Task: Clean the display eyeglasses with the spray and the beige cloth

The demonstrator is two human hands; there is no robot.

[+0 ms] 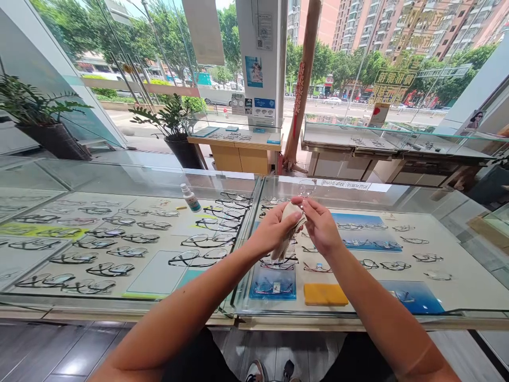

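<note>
My left hand is closed round a pale beige cloth, part of which hangs below the fingers. A pair of eyeglasses with a thin rim is between my hands; one round lens sticks up beyond the fingertips. The other lens seems hidden by the cloth and my left fingers. With its fingertips, my right hand pinches the eyeglasses at the side. Both hands are above the glass display counter. To their left stands a white spray bottle with a teal label.
Many eyeglass frames lie in rows in the counter. A column of dark-framed glasses is left of my hands. A yellow-orange case lies near the front edge. Potted plants and further showcases stand beyond the counter.
</note>
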